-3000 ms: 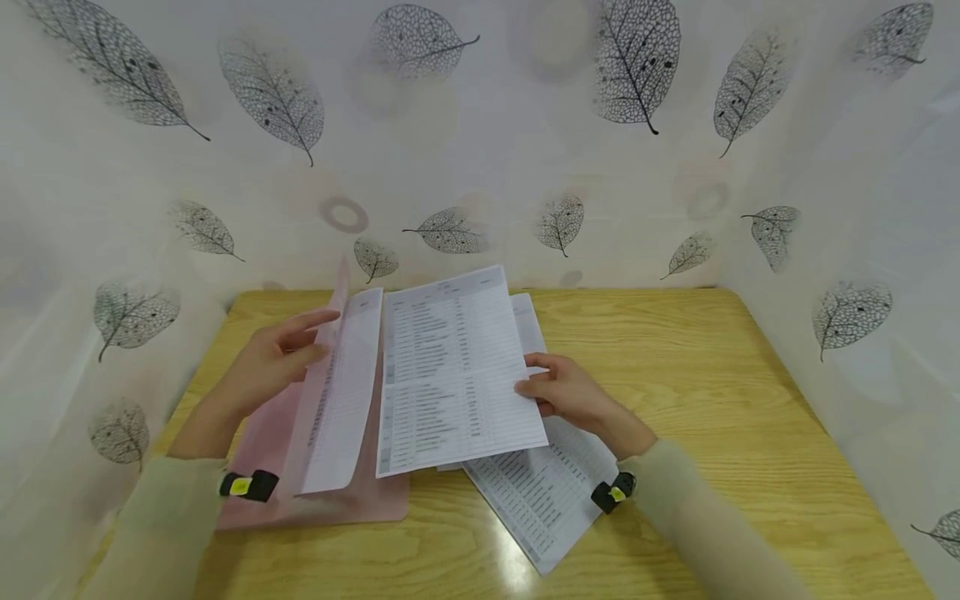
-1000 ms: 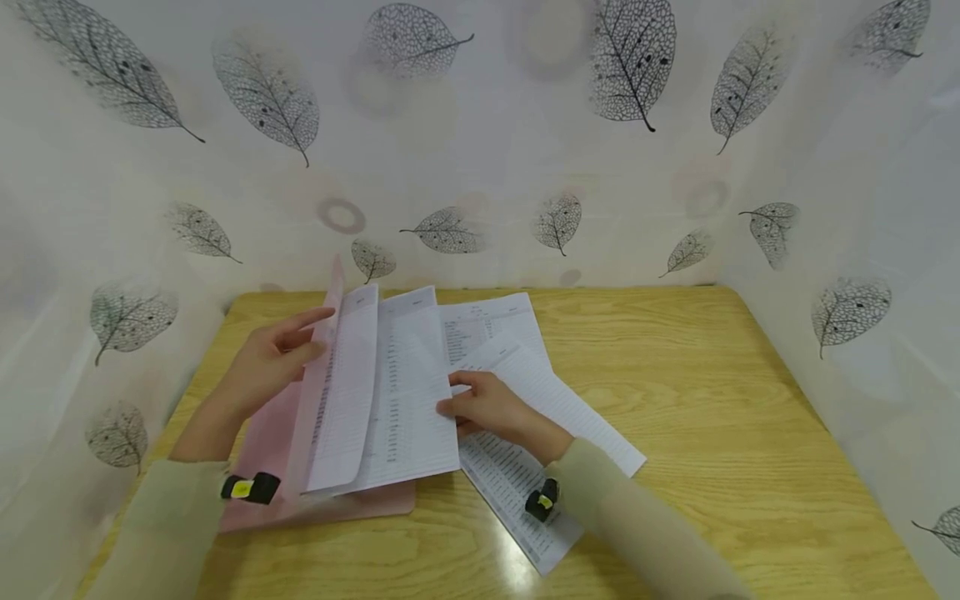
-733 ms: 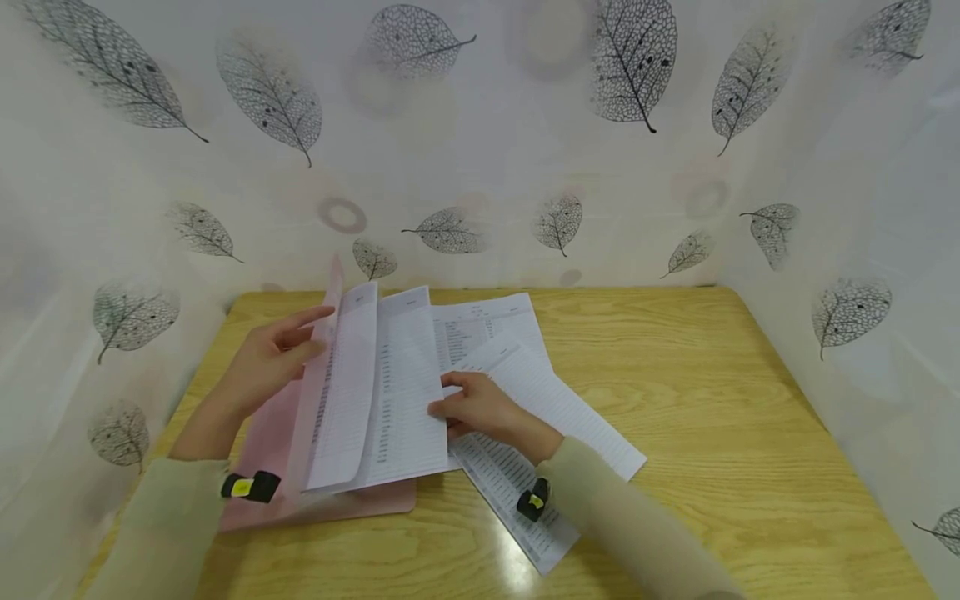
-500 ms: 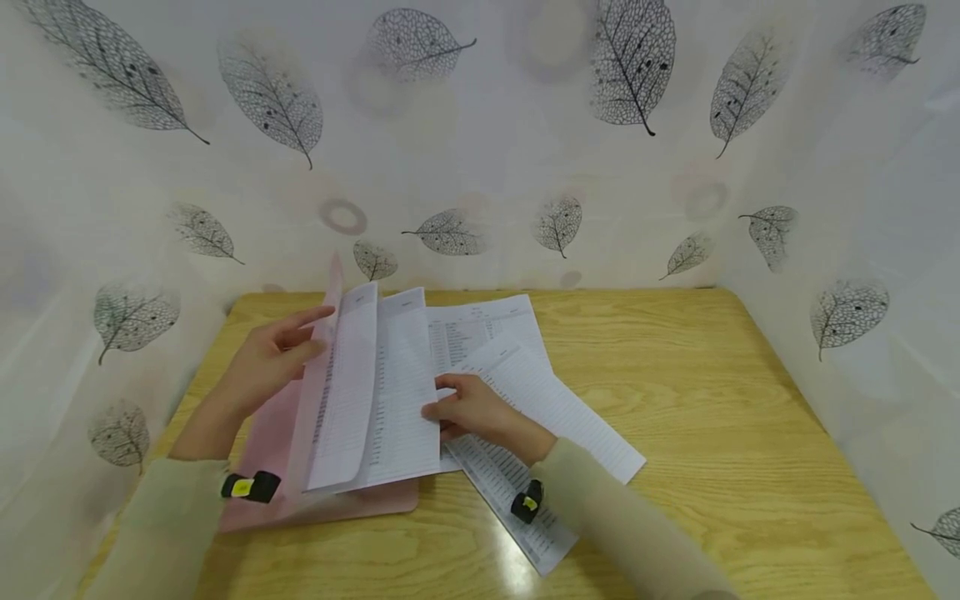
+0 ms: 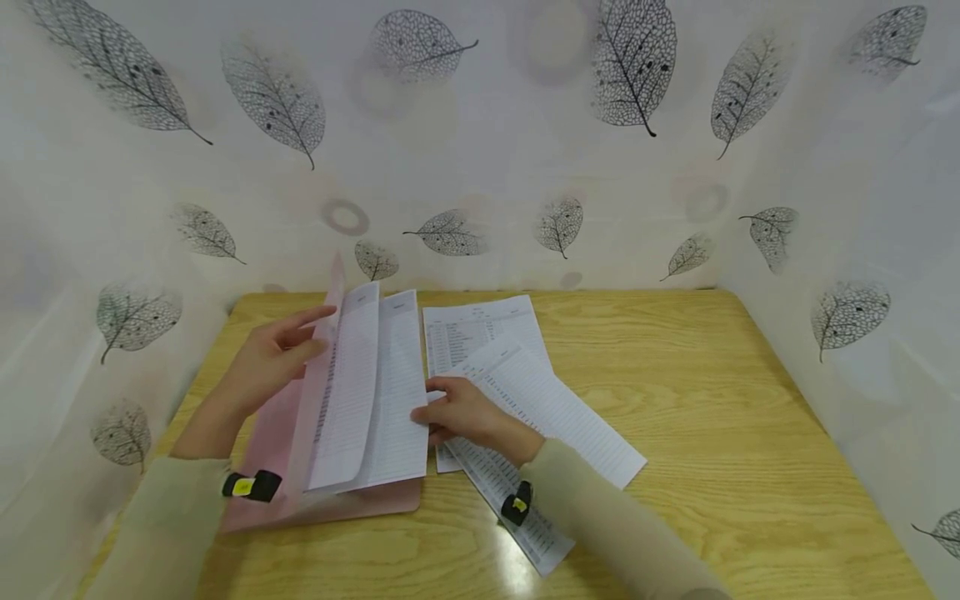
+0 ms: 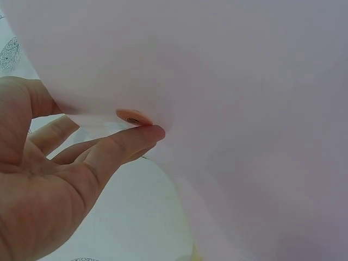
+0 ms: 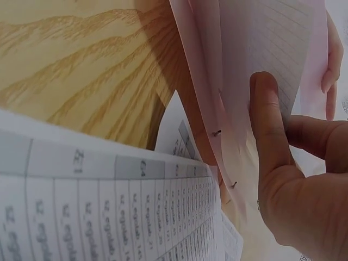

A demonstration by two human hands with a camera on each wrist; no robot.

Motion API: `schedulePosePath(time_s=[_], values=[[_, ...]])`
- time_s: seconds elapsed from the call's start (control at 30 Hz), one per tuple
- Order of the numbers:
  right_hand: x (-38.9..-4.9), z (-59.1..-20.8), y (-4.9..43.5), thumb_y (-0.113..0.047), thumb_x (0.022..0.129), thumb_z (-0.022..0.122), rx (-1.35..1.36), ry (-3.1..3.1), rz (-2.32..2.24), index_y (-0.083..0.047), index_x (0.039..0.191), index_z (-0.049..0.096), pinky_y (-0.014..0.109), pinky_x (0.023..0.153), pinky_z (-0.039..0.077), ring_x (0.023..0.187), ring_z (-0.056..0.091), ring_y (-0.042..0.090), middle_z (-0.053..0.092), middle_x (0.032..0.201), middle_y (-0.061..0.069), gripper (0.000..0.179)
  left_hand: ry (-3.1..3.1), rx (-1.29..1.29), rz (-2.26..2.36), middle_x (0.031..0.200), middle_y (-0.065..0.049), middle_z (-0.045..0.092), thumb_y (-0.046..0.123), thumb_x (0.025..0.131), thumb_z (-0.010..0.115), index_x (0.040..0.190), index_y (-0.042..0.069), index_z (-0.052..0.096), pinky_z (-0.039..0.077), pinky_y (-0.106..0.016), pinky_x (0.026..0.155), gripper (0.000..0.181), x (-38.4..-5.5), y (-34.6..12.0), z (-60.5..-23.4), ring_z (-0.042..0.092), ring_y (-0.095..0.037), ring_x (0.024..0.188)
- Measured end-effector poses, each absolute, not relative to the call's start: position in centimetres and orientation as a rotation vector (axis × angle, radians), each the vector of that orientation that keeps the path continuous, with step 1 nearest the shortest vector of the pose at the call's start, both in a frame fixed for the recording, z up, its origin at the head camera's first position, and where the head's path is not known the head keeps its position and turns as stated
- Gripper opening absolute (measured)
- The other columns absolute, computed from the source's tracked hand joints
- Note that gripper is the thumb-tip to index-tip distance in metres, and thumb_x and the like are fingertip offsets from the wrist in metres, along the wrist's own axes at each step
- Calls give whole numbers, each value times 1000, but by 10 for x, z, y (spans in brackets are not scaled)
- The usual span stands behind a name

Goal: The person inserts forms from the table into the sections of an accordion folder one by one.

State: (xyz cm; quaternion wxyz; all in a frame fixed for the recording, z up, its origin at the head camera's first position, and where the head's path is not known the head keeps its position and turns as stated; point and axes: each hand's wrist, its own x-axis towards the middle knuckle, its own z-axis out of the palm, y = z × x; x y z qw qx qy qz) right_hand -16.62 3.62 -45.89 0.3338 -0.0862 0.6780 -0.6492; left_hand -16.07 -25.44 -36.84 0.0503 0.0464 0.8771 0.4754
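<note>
My left hand point(image 5: 266, 362) pinches the raised cover of a pink translucent file folder point(image 5: 262, 454) at the table's left. In the left wrist view, a round orange snap button point(image 6: 133, 116) sits on the folder by the thumb. One printed sheet point(image 5: 345, 400) stands inside against the cover. Between thumb and fingers, my right hand point(image 5: 468, 417) holds the right edge of another printed sheet point(image 5: 401, 375), its left part hidden behind the first sheet. Right of the folder lie several loose printed sheets point(image 5: 577, 417), partly under the right forearm.
Wooden table point(image 5: 675, 375) extends to the right of the papers. A pale curtain point(image 5: 480, 125) with a leaf print surrounds the table at the back and sides. Both wrists wear black straps.
My right hand has brought its sheet leftward into the folder, so less of the sheet shows. More of the loose sheets is uncovered. The left hand keeps its place on the cover.
</note>
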Motion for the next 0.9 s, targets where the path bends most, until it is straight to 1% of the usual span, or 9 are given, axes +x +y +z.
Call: schedulePosePath(time_s=[0.17,0.43,0.7,0.9], values=[[-166,-460,31,0,97,70,-232,1755,-1696,5,137,61,29,64,62,76,74,15,78,108,27,42,2675,153,1450,161,-26,46,24,108,58,160,17,47,55,-24,80,54,-161,-254,-368,52,-47,142],[-166,-462,23,1,94,70,-226,1751,-1716,6,131,63,32,66,63,75,76,18,78,105,28,38,2672,175,1469,162,-26,45,23,108,58,160,14,47,56,-25,80,54,-160,-252,-367,51,-49,142],[-166,-464,18,3,93,71,-214,1723,-1725,7,134,62,36,71,64,83,79,26,77,107,29,43,2657,163,1494,161,-26,46,23,108,58,160,14,46,56,-23,79,53,-159,-252,-367,52,-47,141],[-165,-466,13,4,91,72,-219,1727,-1747,8,131,64,38,72,64,86,80,29,77,107,29,42,2656,159,1496,163,-25,44,23,109,57,160,14,46,56,-22,79,54,-158,-252,-366,51,-48,142]])
